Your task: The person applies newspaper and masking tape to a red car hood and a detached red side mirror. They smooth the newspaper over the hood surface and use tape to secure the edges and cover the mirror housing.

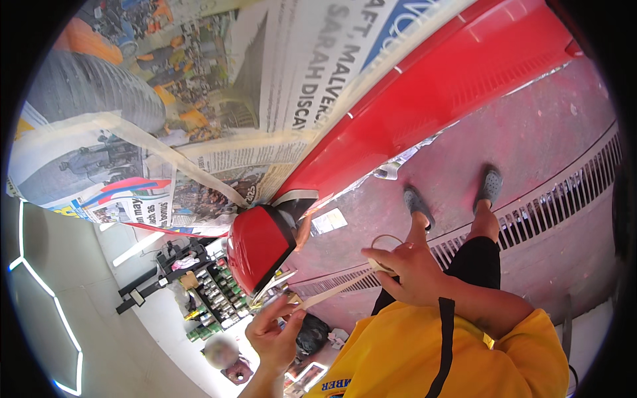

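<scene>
A pale strip of masking tape [336, 290] stretches between my two hands. My left hand [275, 331] is closed on the strip's end, thumb against the fingers. My right hand [418, 270] grips the roll of masking tape [373, 243], whose ring shows partly behind the fingers. Just beyond my left hand is a red car mirror [255, 245] with a black edge. Newspaper sheets [219, 86] cover the car's windows, fixed with strips of tape along their borders. Below them runs the glossy red car body [424, 86].
Slatted floor grates [557, 199] cross the red-stained floor [531, 119] by my feet in grey clogs. Shelves of cans and bottles [229, 292] stand past the mirror. A black bag [312, 335] lies near my left hand. A white paper [328, 222] is on the floor.
</scene>
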Action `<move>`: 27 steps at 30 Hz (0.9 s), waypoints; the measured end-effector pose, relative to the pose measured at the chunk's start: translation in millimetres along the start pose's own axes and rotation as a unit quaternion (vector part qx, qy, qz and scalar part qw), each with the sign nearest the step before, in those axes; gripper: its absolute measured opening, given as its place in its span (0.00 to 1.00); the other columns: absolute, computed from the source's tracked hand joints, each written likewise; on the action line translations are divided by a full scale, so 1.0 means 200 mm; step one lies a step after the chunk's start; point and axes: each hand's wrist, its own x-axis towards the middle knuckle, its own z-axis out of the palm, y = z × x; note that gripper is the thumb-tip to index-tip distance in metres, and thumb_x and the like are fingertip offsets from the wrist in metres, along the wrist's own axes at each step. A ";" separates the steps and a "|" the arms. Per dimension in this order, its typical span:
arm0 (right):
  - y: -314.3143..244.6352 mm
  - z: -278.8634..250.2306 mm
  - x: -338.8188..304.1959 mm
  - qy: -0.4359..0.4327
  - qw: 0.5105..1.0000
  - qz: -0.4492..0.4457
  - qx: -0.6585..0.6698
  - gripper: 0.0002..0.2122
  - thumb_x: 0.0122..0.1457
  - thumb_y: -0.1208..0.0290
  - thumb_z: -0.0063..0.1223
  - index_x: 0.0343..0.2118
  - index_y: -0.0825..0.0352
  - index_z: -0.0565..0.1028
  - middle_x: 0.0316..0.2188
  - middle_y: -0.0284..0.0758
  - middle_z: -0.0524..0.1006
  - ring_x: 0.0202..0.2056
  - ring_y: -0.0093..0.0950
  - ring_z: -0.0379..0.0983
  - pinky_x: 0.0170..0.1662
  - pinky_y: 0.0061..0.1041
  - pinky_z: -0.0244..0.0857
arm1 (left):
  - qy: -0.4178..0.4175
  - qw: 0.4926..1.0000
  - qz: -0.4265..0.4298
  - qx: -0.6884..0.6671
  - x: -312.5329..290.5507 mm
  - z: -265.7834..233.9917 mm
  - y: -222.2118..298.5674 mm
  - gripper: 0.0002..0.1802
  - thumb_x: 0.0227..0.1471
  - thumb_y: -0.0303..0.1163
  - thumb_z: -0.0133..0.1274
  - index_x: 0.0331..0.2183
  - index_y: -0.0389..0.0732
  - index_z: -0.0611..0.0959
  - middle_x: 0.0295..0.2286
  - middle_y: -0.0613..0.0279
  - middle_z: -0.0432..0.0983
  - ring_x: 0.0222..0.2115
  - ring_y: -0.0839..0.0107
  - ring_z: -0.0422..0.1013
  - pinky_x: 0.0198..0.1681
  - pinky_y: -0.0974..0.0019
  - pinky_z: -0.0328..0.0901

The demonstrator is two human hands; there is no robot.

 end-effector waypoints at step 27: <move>-0.10 0.10 0.20 0.100 0.948 -0.112 0.281 0.24 0.72 0.79 0.58 0.70 0.60 0.76 0.42 0.41 0.78 0.39 0.36 0.80 0.45 0.35 0.77 | -0.219 0.798 0.395 0.398 1.01 0.16 0.60 0.14 0.50 0.14 0.65 0.39 0.40 0.88 0.37 0.55 0.87 0.33 0.55 0.84 0.33 0.54 0.78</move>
